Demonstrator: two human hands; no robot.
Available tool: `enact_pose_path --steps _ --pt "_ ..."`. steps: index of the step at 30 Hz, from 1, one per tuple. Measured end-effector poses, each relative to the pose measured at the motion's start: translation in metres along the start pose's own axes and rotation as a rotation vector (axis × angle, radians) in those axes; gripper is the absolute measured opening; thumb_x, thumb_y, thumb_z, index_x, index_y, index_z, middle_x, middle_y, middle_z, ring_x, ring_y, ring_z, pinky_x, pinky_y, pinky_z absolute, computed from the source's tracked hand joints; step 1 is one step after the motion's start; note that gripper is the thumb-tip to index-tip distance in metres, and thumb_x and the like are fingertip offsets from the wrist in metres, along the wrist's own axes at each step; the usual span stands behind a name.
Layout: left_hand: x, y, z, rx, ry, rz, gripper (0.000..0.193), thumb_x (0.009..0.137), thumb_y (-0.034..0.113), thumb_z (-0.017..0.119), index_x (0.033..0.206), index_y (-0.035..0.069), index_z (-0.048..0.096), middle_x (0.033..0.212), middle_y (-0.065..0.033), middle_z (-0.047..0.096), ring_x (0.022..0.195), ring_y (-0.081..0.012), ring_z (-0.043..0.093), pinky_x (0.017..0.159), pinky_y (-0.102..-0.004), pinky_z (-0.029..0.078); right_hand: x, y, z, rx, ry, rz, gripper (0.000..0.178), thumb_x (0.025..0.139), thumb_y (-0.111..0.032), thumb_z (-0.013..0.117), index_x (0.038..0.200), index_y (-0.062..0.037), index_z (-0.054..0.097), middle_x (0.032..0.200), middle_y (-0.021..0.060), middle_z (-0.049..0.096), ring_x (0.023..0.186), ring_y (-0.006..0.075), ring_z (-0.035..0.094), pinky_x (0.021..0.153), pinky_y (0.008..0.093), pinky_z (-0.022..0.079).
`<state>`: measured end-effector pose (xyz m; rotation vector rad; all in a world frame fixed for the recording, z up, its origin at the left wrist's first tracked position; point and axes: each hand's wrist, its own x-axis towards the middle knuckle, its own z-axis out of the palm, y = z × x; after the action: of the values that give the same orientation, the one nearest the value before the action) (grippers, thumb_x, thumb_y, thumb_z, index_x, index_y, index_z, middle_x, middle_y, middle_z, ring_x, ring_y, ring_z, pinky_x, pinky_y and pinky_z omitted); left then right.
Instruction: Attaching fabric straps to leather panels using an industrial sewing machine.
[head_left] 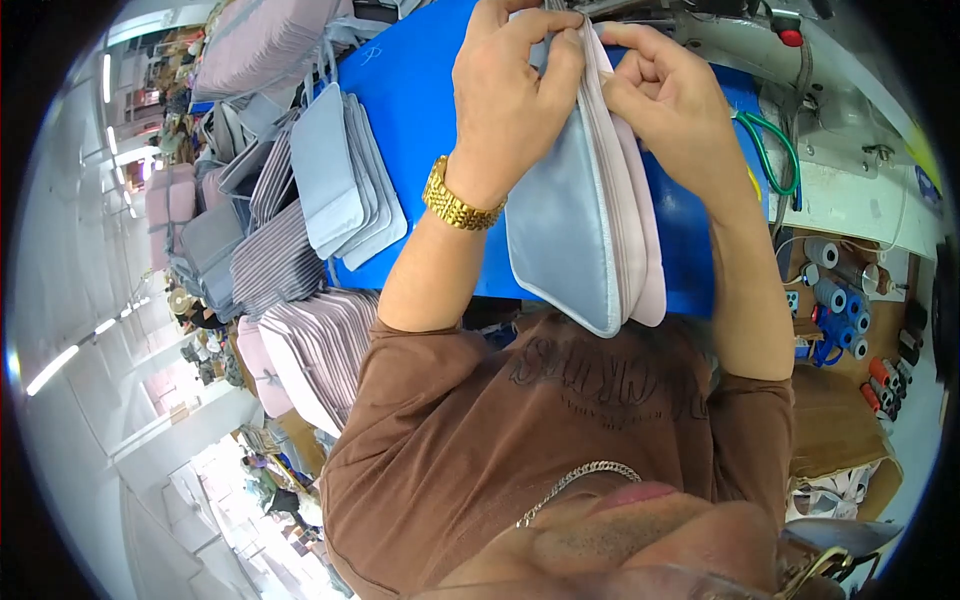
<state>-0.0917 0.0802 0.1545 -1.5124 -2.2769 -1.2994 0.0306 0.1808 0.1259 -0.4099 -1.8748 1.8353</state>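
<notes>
A layered fabric piece point(565, 220) hangs upright between my hands, with a smooth blue-grey face on the left and pale pink layers on the right. My left hand point(510, 95), below which a gold watch point(458, 200) circles the wrist, pinches its upper edge between thumb and fingers. On the pink side, my right hand point(668, 105) has its fingers curled, thumb and forefinger closed at the upper edge. The lower rounded corners hang free near my brown shirt. My fingers partly cover the top of the piece.
Blue-grey panels point(335, 185) lie fanned on the blue tabletop point(420, 60) at left. Beyond them are striped stacks point(285, 260) and a pink bundle point(260, 50). Green-handled scissors point(780, 155) lie at right, near machine parts. Thread spools point(830, 295) stand lower right.
</notes>
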Motion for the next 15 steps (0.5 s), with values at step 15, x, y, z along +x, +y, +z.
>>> enact_pose_path --steps 15 --pt "-0.104 0.05 -0.049 0.126 -0.516 0.322 0.07 0.075 0.038 0.081 0.134 0.011 0.057 0.142 -0.0178 0.047 0.132 -0.0416 0.042 0.107 -0.047 0.039 -0.034 -0.003 -0.003 -0.293 -0.032 -0.038 0.037 0.084 -0.013 0.068 0.118 0.0007 0.063 0.067 0.0071 0.059 0.056 0.0139 0.056 0.051 0.0318 0.043"
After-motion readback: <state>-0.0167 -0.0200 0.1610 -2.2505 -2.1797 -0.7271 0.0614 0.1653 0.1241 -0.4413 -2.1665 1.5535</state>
